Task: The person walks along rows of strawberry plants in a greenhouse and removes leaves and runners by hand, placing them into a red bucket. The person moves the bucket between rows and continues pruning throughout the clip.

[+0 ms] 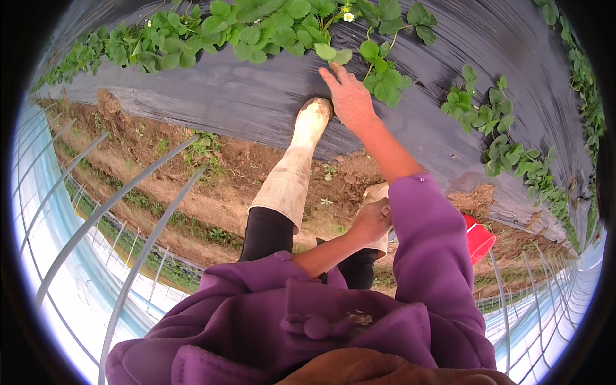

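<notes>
My right hand (352, 98) reaches over the black plastic mulch film (216, 91), fingers extended and somewhat apart. Its fingertips are at the edge of a pale green strawberry leaf (332, 54); whether they touch it I cannot tell. Leafy strawberry plants (269, 29) with a white flower (348, 17) grow beyond the hand, and another clump (386, 84) stands just to its right. Nearer my body, my left hand (373, 224) is bent with curled fingers beside the purple right sleeve (428, 226). The sleeve partly hides it, so what it holds, if anything, does not show.
One whitish rubber boot (284, 178) rests its toe on the film's edge; the other (375, 192) is on the soil. A red bucket (481, 240) is behind my right arm. Curved metal hoops (144, 240) stand at the left, others at the right. More strawberry plants (481, 113) grow rightward.
</notes>
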Action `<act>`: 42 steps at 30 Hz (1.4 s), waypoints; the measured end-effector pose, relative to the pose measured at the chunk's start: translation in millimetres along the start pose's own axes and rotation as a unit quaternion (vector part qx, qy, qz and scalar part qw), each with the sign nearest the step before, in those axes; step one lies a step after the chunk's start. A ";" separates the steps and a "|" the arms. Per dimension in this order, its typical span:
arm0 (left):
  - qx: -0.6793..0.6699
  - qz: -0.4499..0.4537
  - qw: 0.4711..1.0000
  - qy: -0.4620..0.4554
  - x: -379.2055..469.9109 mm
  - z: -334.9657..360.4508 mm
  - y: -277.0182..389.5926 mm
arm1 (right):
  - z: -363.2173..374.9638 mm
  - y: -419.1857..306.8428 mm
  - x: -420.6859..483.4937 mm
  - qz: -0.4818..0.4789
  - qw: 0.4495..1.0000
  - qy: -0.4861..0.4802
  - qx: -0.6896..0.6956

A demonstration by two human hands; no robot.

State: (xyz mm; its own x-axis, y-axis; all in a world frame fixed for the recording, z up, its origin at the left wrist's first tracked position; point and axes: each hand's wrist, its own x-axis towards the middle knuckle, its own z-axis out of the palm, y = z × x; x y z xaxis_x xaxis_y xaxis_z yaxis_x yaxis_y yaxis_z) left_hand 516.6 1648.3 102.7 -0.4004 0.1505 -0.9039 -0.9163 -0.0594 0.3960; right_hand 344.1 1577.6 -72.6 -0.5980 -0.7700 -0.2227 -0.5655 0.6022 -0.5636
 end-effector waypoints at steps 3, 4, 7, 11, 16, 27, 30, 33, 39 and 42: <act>0.048 -0.007 0.999 -0.020 -3.6 5.0 -0.4 | 2.4 25.1 0.7 0.098 0.971 0.155 0.151; 0.068 -0.010 0.997 -0.033 -4.3 6.5 -3.6 | 5.9 37.3 9.8 0.148 0.965 0.131 0.171; 0.048 0.046 0.998 -0.020 -4.0 10.2 -20.8 | 26.1 67.6 59.0 0.241 0.927 0.087 0.274; 0.272 0.208 0.939 -0.025 3.9 11.7 -45.8 | 57.2 53.5 110.3 0.185 0.964 -0.008 0.190; 0.199 0.142 0.969 -0.038 -1.6 5.1 -54.4 | 70.8 23.8 114.9 0.274 0.954 -0.070 0.100; -0.018 0.031 0.999 0.000 -8.0 -2.4 -19.3 | 40.8 84.1 131.6 0.127 0.980 -0.141 -0.059; -0.074 0.007 0.997 -0.017 -8.7 -4.8 -14.9 | 35.8 82.2 140.6 0.140 0.969 -0.164 -0.123; -0.071 -0.013 0.997 -0.033 -8.0 -8.4 -13.4 | 34.3 78.9 141.7 0.082 0.983 -0.131 -0.099; -0.089 0.013 0.995 -0.036 -10.2 -6.9 -10.6 | 37.0 67.4 117.7 0.328 0.794 -0.340 0.382; -0.035 0.052 0.998 -0.018 -9.4 -6.7 -12.5 | 48.1 52.2 113.4 0.310 0.684 -0.247 0.613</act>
State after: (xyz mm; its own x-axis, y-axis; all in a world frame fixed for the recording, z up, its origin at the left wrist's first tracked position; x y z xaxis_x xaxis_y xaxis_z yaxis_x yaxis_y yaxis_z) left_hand 531.8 1641.0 105.2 -0.4945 0.1752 -0.8514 -0.8683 -0.1447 0.4745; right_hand 274.1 1511.5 -165.5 -0.0713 -0.6064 -0.7920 0.7913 0.4489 -0.4150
